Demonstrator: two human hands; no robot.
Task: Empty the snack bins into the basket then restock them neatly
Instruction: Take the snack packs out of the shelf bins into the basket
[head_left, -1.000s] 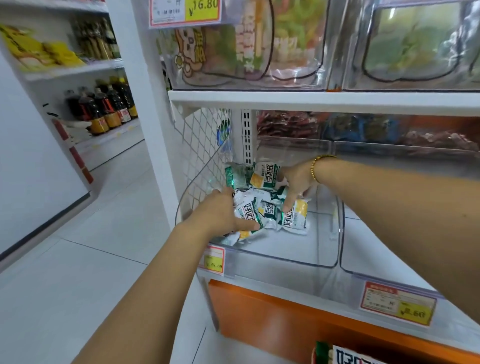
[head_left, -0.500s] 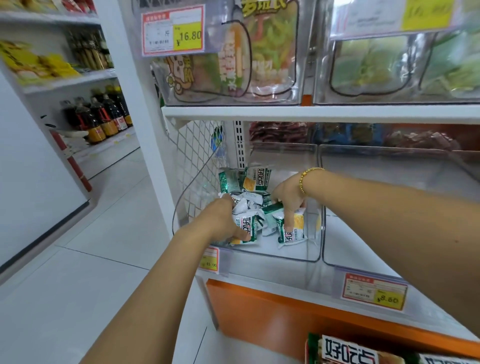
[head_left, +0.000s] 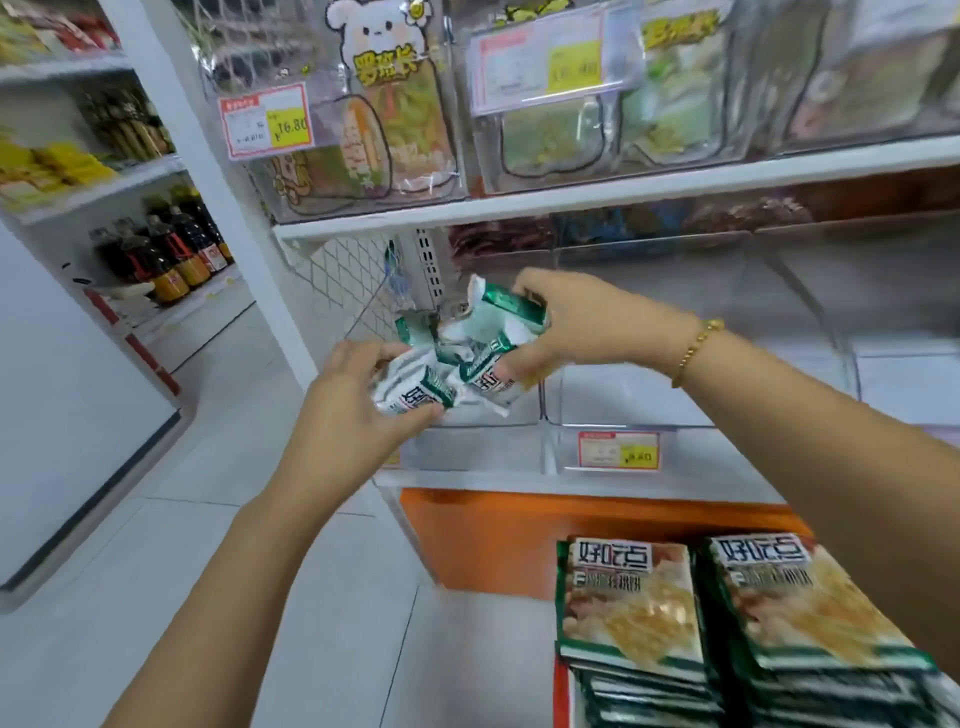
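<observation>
- Above the left-end snack bin (head_left: 467, 447), a bundle of green-and-white snack packets (head_left: 467, 358) is held, clear of the bin's front wall.
- The bundle is grasped from both sides. The left hand (head_left: 358, 410) is curled round its near-left part, and the right hand (head_left: 576, 327) is clamped over its upper right.
- Through the bin's front wall no packets are seen on its floor, so emptying of this bin is judged nearly complete.
- No basket is in view beside or below the bin. Transfer of the bundle remains outstanding.
- Restocking is judged not yet begun.
</observation>
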